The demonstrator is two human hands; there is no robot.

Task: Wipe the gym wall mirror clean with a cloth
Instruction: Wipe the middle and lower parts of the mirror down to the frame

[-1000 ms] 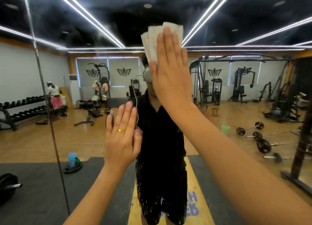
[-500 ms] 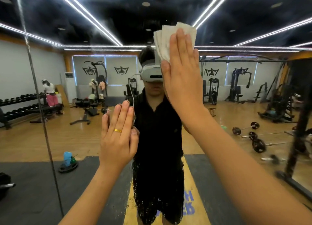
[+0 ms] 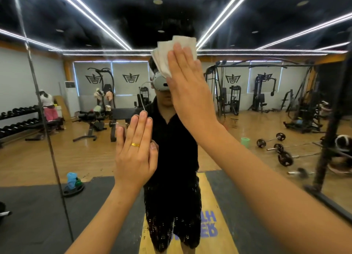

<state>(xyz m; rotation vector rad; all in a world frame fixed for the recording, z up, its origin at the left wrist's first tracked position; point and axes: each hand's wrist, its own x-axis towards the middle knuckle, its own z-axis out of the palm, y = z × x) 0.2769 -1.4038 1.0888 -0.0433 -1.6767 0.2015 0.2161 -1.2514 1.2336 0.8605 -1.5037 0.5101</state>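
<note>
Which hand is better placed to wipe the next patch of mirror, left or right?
The right hand: its flat fingers press the folded cloth against the mirror up high. The left hand rests bare on the glass lower down, probably just bracing.

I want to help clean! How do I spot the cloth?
Look at the big wall mirror, near its middle. The right hand, the higher of the two, presses flat against it. The cloth is the pale folded sheet sticking out above and left of its fingers; the lower left hand has only a gold ring.
</note>
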